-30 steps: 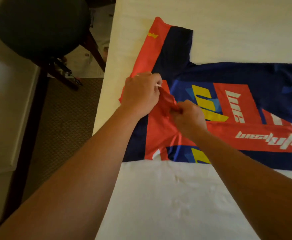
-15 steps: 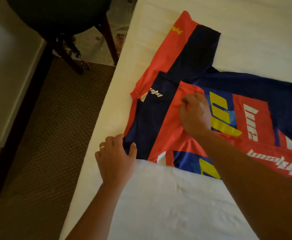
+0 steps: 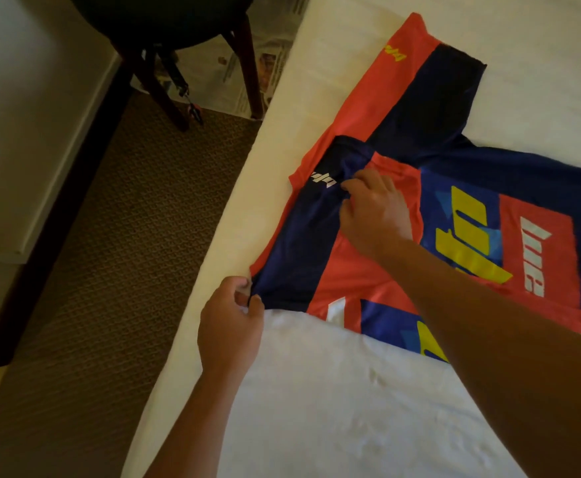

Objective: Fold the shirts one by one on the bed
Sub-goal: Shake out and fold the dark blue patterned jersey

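My jersey (image 3: 402,208) lay flat across the white bed (image 3: 333,391), its top end toward the mattress edge beside the carpet (image 3: 109,253), one sleeve (image 3: 416,94) stretched out away from me. My left hand (image 3: 230,326) pinched the near corner of the navy and red shoulder fabric right at the edge of the bed, thumb and fingers closed on the cloth. My right hand (image 3: 373,210) sat on the collar area, fingers curled and gripping a tuck of the navy material just beside the small white print.

As I judged it, this was early going: the shirt was spread and I was squaring up the shoulder end before the first real fold. The next move called for pulling that corner taut, flattening the collar, then bringing a sleeve or one side in over the body without dragging the whole thing off the edge.

As for writing, big yellow letters and white lettering on red panels ran along the chest, but they faced away from me and I couldn't read them reliably. A small yellow mark sat on the far sleeve, illegible too. Newspaper (image 3: 247,63) lay on the floor under a dark chair (image 3: 165,19); its print was too small to read.
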The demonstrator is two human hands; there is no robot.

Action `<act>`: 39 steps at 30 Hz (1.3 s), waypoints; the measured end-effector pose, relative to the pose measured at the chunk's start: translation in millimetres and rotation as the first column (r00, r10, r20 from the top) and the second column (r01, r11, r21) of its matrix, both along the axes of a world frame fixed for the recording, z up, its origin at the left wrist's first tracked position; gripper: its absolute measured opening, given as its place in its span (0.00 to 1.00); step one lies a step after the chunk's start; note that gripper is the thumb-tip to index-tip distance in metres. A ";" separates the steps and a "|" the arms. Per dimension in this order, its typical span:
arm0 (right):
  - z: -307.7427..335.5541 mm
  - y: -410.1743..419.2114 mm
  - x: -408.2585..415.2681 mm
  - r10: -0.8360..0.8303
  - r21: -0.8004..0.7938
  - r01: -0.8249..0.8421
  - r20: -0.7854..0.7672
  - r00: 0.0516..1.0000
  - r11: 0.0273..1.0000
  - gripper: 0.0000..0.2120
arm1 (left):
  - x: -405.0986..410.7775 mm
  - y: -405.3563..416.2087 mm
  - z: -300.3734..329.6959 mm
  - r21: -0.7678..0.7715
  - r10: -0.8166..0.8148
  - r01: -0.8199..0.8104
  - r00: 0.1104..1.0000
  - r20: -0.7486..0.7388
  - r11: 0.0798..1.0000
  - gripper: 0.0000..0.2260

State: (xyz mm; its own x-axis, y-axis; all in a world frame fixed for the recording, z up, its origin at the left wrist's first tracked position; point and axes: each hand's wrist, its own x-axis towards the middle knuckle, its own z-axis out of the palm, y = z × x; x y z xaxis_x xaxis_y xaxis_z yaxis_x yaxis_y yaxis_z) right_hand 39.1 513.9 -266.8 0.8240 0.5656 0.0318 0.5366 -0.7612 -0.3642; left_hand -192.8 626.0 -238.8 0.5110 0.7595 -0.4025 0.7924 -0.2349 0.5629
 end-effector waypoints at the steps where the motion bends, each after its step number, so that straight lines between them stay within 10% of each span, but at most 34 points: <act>1: 1.6 -0.4 0.4 -0.009 -0.016 0.009 0.026 1.000 1.000 0.18 | -0.2 0.2 -0.7 0.002 -0.015 0.015 1.000 -0.009 1.000 0.09; 11: 12.2 28.8 32.3 0.078 0.015 -0.082 0.164 0.983 0.997 0.10 | 17.7 -8.5 -12.4 0.239 -0.082 0.086 0.996 -0.027 0.967 0.12; 17: 13.3 52.6 48.7 0.181 -0.357 -0.131 0.112 0.977 0.925 0.16 | 16.9 -12.4 -19.3 0.425 -0.190 0.203 0.979 -0.073 0.882 0.13; 25: 16.8 60.7 67.6 0.249 -0.470 -0.183 0.082 0.965 0.863 0.19 | 16.1 -23.5 -31.4 0.539 -0.497 0.492 0.855 -0.149 0.684 0.15; 39: 49.0 -73.7 -20.7 -0.132 0.209 0.083 0.234 0.963 0.974 0.04 | 18.6 12.7 -39.5 0.629 -0.611 0.585 0.763 -0.212 0.512 0.13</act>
State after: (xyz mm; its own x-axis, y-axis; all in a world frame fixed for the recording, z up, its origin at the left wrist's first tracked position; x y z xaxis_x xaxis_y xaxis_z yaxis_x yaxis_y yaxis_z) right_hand 18.4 440.1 -217.8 0.8326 0.4363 0.3413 0.5467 -0.7467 -0.3789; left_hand -174.2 638.7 -278.3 0.9449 0.3200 0.0682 0.3122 -0.9442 0.1053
